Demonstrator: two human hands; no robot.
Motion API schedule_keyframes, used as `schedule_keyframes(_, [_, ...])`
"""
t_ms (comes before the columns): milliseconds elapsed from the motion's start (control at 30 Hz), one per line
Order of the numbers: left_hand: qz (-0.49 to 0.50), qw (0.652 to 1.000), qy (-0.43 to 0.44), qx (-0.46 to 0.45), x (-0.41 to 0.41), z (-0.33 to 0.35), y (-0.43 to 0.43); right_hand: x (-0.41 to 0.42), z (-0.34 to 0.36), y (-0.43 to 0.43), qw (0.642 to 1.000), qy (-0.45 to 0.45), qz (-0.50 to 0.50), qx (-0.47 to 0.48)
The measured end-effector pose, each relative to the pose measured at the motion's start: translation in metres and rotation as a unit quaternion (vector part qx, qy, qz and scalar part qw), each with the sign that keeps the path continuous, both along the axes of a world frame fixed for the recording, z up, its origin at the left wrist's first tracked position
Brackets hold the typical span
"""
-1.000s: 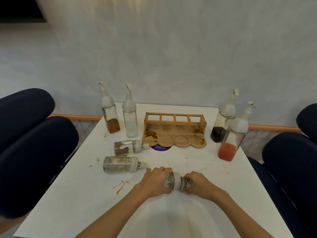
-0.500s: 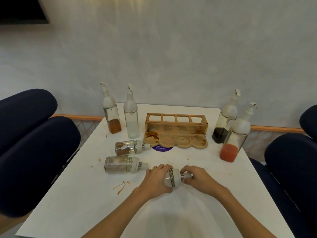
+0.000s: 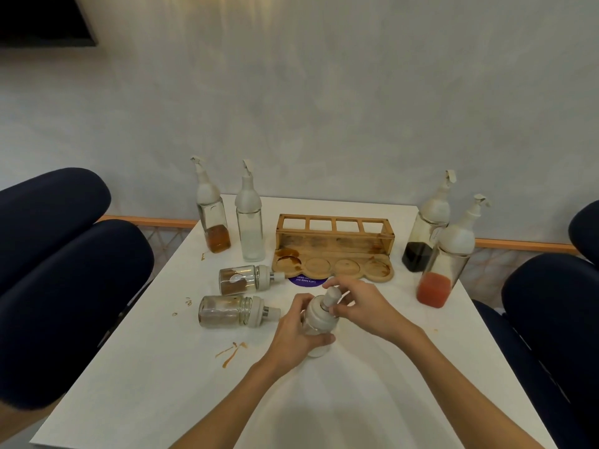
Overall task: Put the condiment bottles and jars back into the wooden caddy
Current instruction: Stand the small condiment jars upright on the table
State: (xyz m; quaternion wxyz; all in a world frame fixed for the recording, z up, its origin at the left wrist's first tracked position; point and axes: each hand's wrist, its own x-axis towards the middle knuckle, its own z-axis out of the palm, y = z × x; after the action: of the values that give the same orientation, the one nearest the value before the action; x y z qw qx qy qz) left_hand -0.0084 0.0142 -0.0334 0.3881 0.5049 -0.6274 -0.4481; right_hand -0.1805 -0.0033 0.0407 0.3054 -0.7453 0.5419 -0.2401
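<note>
Where the white tabletop (image 3: 372,400) runs back to the wall, one dark blue chair (image 3: 64,286) flanks its left edge and a second dark blue chair (image 3: 551,319) flanks its right edge.

The wooden caddy (image 3: 334,244) stands near the middle of the far edge. It has four square openings along its top rail and four round recesses along its front lip. Brown marks stain the leftmost recess.

Four tall bottles with white pour spouts stand upright on the tabletop, all outside the caddy:
- The amber bottle (image 3: 212,218) stands at the far-left corner.
- The clear bottle (image 3: 249,225) stands just beside it, between it and the caddy.
- The dark bottle (image 3: 424,234) stands at the far-right corner.
- The red bottle (image 3: 449,264) stands just in front of it, near the right edge.

Two jars lie on their sides, caps pointing right. The upper jar (image 3: 243,280) lies near the caddy's front left corner. The lower jar (image 3: 233,311) lies just nearer the front edge.

The left hand (image 3: 291,338) wraps its fingers around the glass body of the white-filled jar (image 3: 319,319) near the tabletop's centre. The right hand (image 3: 363,309) pinches the knob on that jar's cap. This jar points cap-up, tilted slightly away. Contact between its base and the tabletop cannot be determined.

A purple sticker (image 3: 304,281) lies partly under the caddy's front lip. A brown smear (image 3: 231,351) marks the tabletop left of the left hand.
</note>
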Motion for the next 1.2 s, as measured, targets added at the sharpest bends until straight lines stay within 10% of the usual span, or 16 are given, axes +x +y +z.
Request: schedule_keyframes(1200, [0.031,0.998,0.008,0.059,0.018,-0.019,0.015,0.016,-0.037,0.021,0.993,-0.055,-0.020,0.107])
